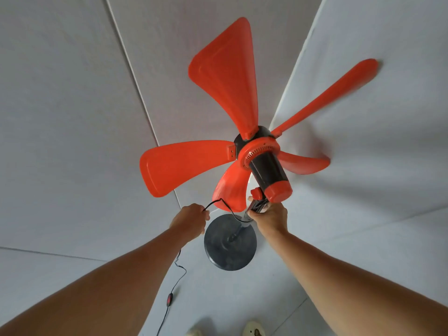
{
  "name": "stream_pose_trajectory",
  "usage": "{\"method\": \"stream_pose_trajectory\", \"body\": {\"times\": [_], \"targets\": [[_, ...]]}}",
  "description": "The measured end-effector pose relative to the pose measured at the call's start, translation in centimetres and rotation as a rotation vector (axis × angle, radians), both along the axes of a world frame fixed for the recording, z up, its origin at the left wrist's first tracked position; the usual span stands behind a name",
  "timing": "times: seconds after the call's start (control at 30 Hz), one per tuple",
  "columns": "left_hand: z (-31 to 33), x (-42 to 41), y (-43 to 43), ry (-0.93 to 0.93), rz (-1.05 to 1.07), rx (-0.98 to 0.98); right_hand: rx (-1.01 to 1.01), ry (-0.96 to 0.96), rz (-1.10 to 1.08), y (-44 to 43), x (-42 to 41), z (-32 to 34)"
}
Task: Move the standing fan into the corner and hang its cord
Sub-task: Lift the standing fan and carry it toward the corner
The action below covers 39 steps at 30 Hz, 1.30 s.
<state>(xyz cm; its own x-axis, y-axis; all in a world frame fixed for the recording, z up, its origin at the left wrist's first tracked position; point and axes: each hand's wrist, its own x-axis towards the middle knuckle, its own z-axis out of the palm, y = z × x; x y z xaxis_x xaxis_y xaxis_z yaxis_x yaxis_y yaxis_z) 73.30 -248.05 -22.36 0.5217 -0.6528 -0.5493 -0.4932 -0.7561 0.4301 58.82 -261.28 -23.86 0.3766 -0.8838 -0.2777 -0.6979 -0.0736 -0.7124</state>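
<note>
Fan blades (pixel 184 169) bright orange, motor housing (pixel 266 170) black (orange-capped), base (pixel 218 243) grey, cord (pixel 178 280) black.

pale walls (pixel 60 117), grey floor (pixel 363 251), light slippers (pixel 254 329)

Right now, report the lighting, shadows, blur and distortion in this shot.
Head view: soft, even light, no glare; faint shadows of the fan blades fall on the right wall; wide-angle bending bows the wall seams and stretches both forearms; the blade tips look slightly smeared, while the left hand and right hand stay fairly sharp.
</note>
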Motion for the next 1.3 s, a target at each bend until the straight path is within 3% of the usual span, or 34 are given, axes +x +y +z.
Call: {"method": "stream_pose_trajectory", "body": {"times": [0.3, 0.63, 0.93, 1.3], "targets": [[-3.9, -0.5, -1.1, -0.004, 0.053, 0.042, -0.017, -0.036, 0.053, -0.9, 0.5, -4.1], [-5.9, -1.4, -1.5, 0.039, 0.133, 0.044, -0.018, 0.020, 0.222, -3.0, 2.9, -4.3], [-5.5, -1.0, -1.3, 0.047, 0.235, -0.017, -0.049, 0.021, 0.076, -2.4, 5.0, -3.4], [-5.4, -0.1, -1.4, -0.018, 0.165, -0.013, -0.059, 0.001, 0.144, -2.3, 5.6, -3.4]]}}
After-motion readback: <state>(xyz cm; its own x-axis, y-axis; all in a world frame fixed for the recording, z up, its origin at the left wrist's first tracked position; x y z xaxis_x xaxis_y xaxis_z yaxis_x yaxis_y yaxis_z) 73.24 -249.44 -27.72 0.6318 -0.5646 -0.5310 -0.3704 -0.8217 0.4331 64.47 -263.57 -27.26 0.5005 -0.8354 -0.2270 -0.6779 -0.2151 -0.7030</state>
